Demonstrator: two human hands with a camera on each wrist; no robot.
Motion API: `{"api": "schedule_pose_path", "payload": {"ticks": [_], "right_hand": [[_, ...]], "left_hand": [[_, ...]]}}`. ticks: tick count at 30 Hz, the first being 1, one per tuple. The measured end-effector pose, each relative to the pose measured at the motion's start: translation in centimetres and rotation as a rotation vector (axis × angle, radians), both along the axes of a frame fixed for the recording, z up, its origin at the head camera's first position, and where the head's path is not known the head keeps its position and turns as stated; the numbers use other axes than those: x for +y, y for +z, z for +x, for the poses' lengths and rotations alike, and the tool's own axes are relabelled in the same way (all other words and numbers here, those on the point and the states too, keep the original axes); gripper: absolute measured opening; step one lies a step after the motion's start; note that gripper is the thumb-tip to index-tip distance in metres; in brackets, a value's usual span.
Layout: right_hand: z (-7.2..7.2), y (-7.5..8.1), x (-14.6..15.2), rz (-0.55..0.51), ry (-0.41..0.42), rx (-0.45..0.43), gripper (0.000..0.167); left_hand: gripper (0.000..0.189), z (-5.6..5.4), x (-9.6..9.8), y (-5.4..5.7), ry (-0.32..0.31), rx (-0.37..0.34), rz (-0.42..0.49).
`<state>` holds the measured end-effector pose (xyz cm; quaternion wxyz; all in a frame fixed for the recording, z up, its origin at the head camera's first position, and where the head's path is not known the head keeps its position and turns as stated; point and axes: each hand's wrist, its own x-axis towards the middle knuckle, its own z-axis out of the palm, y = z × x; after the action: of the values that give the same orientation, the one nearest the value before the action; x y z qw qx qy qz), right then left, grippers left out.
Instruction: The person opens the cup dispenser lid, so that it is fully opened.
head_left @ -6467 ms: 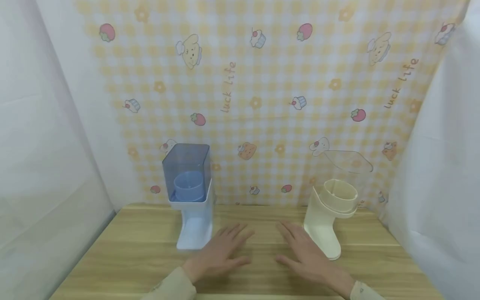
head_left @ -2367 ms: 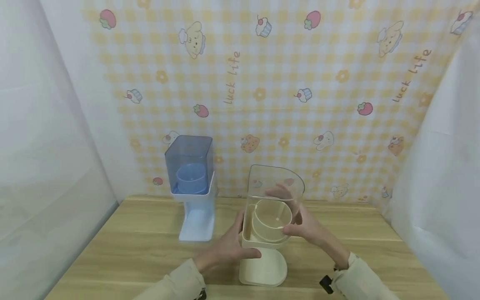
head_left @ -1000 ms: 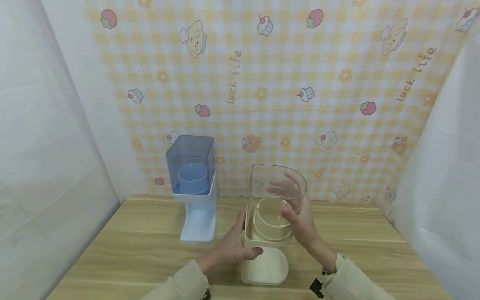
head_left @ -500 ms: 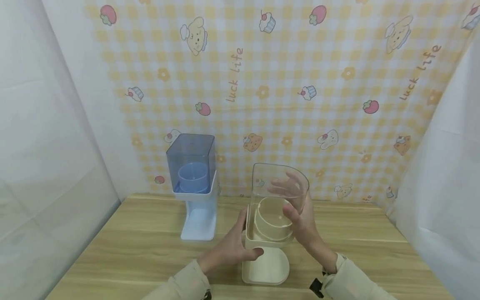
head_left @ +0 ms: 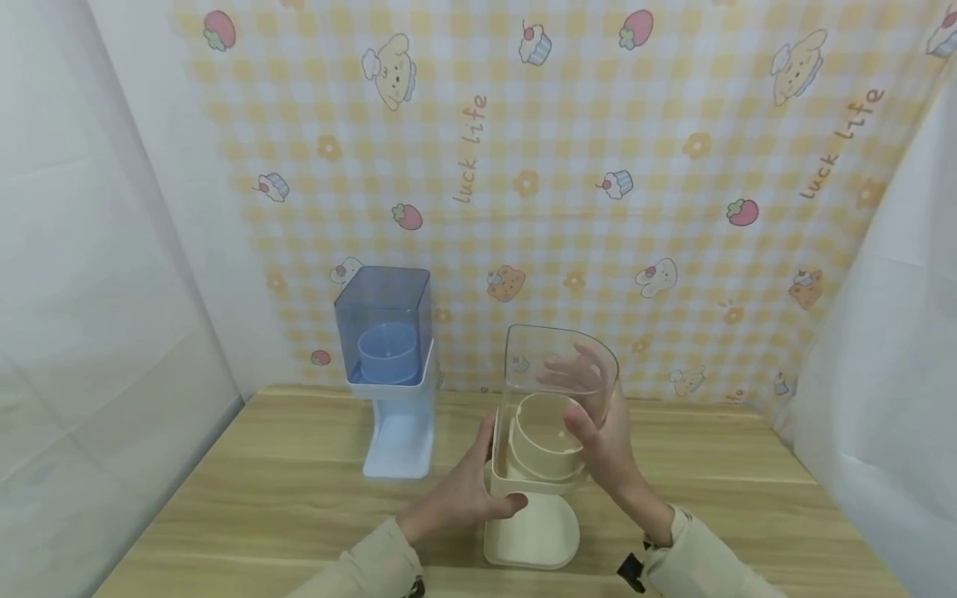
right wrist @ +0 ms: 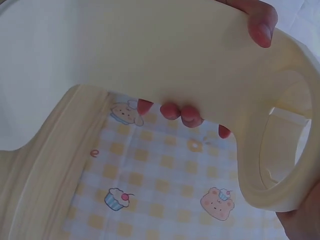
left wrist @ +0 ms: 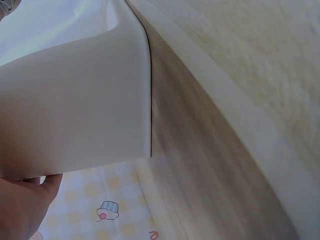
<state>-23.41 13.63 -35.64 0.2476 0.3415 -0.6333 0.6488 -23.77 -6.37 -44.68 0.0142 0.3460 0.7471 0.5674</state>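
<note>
A cream dispenser [head_left: 532, 540] stands on the table in front of me, with a round cup-like ring [head_left: 544, 453] under a clear cover [head_left: 553, 353]. My left hand [head_left: 458, 492] grips its stem low on the left side. In the right wrist view, the left thumb [right wrist: 261, 31] lies on one edge of the stem and several fingertips [right wrist: 190, 116] curl round the other. My right hand [head_left: 615, 444] holds the right side of the clear cover, thumb in front; its fingers show through the clear wall behind.
A light blue dispenser [head_left: 399, 444] with a tinted blue cover [head_left: 381, 307] stands at the back left of the wooden table [head_left: 247, 507]. A yellow checked cloth [head_left: 478, 149] hangs behind; white sheets [head_left: 127, 316] hang at both sides.
Both hands were spread near the table at first. The cream dispenser then came from the back right to the front middle. My right hand has since shifted higher on the cover.
</note>
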Motion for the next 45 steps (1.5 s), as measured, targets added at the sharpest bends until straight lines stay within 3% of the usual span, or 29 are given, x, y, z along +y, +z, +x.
{"api": "schedule_pose_path", "payload": {"ticks": [13, 21, 27, 33, 40, 45], "right_hand": [[-0.16, 0.12, -0.26, -0.092, 0.099, 0.11, 0.087], [-0.25, 0.17, -0.38, -0.107, 0.098, 0.126, 0.086], [-0.23, 0.31, -0.24, -0.058, 0.092, 0.099, 0.086], [0.13, 0.41, 0.18, -0.046, 0.076, 0.03, 0.078], [0.2, 0.41, -0.07, -0.047, 0.027, -0.018, 0.077], [0.28, 0.37, -0.04, -0.054, 0.027, -0.037, 0.08]], "left_hand": [[0.1, -0.05, 0.11, -0.07, -0.015, 0.005, -0.033], [0.1, -0.09, 0.15, 0.02, -0.025, -0.01, -0.028], [0.101, -0.05, 0.13, -0.15, -0.052, -0.005, 0.018], [0.102, 0.09, 0.29, -0.06, -0.062, -0.023, 0.007], [0.102, -0.16, 0.36, -0.49, -0.029, 0.077, 0.049], [0.101, -0.18, 0.39, -0.63, -0.04, 0.117, 0.051]]}}
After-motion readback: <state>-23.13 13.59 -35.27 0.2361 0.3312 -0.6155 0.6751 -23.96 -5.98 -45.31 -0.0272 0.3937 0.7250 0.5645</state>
